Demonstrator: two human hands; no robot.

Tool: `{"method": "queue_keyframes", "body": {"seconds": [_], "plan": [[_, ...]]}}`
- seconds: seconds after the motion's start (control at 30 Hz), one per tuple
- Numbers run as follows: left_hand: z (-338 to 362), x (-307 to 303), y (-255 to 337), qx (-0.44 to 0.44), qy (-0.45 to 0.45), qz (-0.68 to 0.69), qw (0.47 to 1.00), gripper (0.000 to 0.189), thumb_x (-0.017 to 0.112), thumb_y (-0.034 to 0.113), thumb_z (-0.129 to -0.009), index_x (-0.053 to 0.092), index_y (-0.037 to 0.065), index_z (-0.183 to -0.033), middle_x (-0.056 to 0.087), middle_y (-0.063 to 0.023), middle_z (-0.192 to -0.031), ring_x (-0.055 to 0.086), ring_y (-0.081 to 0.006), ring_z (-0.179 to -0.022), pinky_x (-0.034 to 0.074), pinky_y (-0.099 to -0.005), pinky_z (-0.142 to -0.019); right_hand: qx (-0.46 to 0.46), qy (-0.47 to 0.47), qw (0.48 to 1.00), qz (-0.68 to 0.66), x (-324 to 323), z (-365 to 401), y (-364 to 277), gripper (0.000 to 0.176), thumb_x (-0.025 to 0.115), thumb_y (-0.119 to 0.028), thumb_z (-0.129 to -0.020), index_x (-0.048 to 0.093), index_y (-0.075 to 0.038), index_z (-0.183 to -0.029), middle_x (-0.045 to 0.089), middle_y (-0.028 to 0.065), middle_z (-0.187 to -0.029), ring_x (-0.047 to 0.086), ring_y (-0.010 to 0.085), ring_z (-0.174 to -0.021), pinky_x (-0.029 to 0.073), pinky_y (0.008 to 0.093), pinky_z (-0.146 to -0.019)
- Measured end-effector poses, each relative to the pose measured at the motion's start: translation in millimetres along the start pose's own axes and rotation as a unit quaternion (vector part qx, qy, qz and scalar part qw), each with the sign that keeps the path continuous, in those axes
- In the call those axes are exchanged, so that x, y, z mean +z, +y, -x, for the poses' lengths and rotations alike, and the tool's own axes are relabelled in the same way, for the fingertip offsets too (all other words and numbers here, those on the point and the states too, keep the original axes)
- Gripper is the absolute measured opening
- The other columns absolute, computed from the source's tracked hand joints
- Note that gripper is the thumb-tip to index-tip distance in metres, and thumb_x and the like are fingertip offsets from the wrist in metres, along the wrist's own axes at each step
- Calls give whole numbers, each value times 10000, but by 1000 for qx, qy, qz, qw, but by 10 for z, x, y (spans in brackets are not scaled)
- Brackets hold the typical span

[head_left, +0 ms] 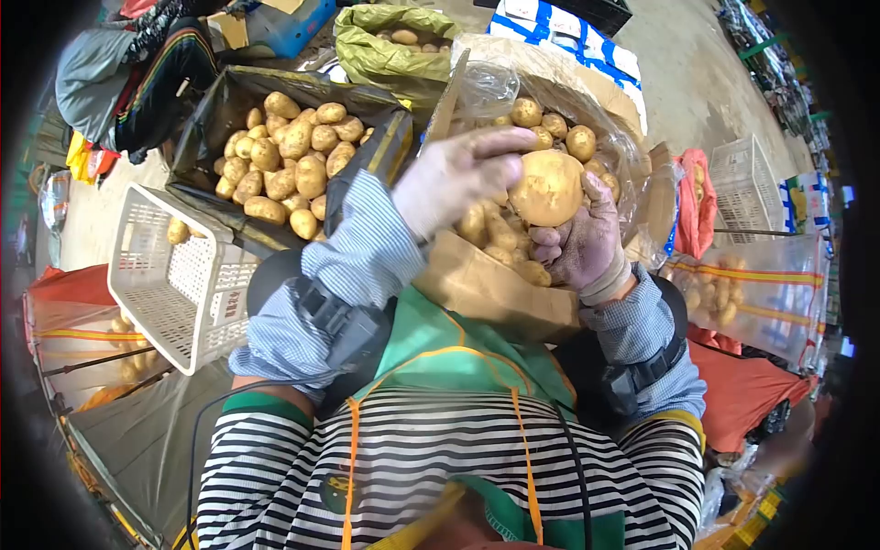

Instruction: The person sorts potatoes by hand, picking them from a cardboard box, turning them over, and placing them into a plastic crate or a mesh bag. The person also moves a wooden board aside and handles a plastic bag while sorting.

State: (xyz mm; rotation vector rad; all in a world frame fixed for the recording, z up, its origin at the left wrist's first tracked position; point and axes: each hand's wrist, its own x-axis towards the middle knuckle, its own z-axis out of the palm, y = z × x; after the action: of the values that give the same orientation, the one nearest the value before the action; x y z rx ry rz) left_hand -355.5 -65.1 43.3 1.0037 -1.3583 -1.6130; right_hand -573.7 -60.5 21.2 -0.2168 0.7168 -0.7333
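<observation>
My right hand (591,243), in a dirty pale glove, holds a large round potato (547,188) over the cardboard box (500,289). Its fingers and thumb wrap round the lower right side of the potato. Just left of it is my gloved left hand (463,179), slightly blurred, with fingers stretched out and apart and their tips close to the potato's upper left edge. Smaller potatoes (500,229) fill the box beneath both hands, and clear plastic film (610,119) lines its sides.
A black-lined crate (385,151) heaped with potatoes stands to the left, beside a tilted white plastic basket (170,266). Behind is a green sack (353,41) of potatoes. On the right are a red bag (695,206) and another white basket (741,174). A person (170,82) is at the upper left.
</observation>
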Motion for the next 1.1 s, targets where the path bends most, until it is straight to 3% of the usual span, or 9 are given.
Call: {"method": "queue_keyframes", "body": {"seconds": [0.17, 0.33, 0.57, 0.67, 0.73, 0.87, 0.93, 1.07, 1.1], "plan": [[3, 280, -223, 95, -13, 96, 991, 767, 746, 49, -792, 339, -32, -1437, 449, -133, -1419, 488, -201, -1251, 384, -337, -1078, 58, -28, 997, -43, 64, 9, -1, 614, 424, -619, -904, 519, -151, -1289, 627, 32, -962, 521, 160, -623, 406, 242, -504], [-114, 289, -186, 49, 56, 115, 991, 567, 631, 277, -927, 461, -67, -1344, 548, -149, -1314, 537, -206, -1198, 427, -330, -1037, 1, -113, 991, -71, -85, -49, -35, 577, 460, -471, -932, 448, -63, -1340, 599, 145, -1224, 670, 275, -939, 606, 325, -658], [-179, 350, -106, 138, 50, -53, 988, 599, 473, 447, -994, 500, -60, -1312, 586, -153, -1253, 567, -200, -1151, 437, -308, -1008, 7, -195, 980, -45, -189, -50, -122, 516, 523, -316, -942, 438, 5, -1337, 608, 186, -1205, 664, 308, -999, 604, 368, -778], [-284, 210, -233, 62, 5, 125, 990, 663, 484, 503, -974, 473, -45, -1345, 572, -153, -1272, 552, -197, -1167, 428, -308, -1011, -90, -135, 983, 91, -171, 22, -119, 419, 558, -102, -932, 455, 20, -1319, 614, 180, -1202, 661, 324, -1001, 566, 363, -864], [-291, 159, -237, 77, 26, -71, 994, 678, 611, 407, -928, 400, -32, -1401, 534, -142, -1320, 522, -193, -1204, 414, -310, -1026, -303, -184, 789, 501, -233, 8, -159, 395, 557, 41, -903, 481, 25, -1290, 608, 165, -1223, 644, 298, -1040, 532, 346, -903], [-205, 160, -175, 59, -61, 45, 995, 749, 720, 240, -850, 335, -30, -1433, 496, -129, -1360, 494, -195, -1239, 400, -314, -1047, -263, -155, 818, 487, -156, 84, -162, 527, 603, -170, -850, 464, 3, -1329, 590, 130, -1230, 609, 200, -1087, 541, 320, -855], [-173, 135, -148, 50, -59, 52, 996, 800, 756, 84, -782, 314, -31, -1439, 484, -117, -1366, 476, -195, -1261, 390, -316, -1062, -163, -86, 936, 300, 143, 160, -159, 550, 613, -202, -857, 447, -6, -1344, 589, 105, -1213, 616, 169, -1045, 543, 285, -815], [-152, 194, -220, 109, -29, 82, 990, 793, 774, 73, -760, 347, -22, -1421, 489, -128, -1368, 472, -201, -1271, 390, -323, -1068, -159, -89, 937, 299, 102, 114, -193, 580, 638, -177, -876, 386, -19, -1374, 582, 73, -1206, 629, 142, -971, 556, 272, -762], [-141, 189, -216, 176, 8, -113, 978, 788, 788, 76, -741, 373, -11, -1405, 489, -138, -1372, 477, -219, -1273, 397, -334, -1065, -163, -70, 931, 319, 105, 104, -190, 579, 630, -183, -883, 380, -15, -1378, 575, 72, -1210, 624, 139, -978, 557, 261, -746]]}}
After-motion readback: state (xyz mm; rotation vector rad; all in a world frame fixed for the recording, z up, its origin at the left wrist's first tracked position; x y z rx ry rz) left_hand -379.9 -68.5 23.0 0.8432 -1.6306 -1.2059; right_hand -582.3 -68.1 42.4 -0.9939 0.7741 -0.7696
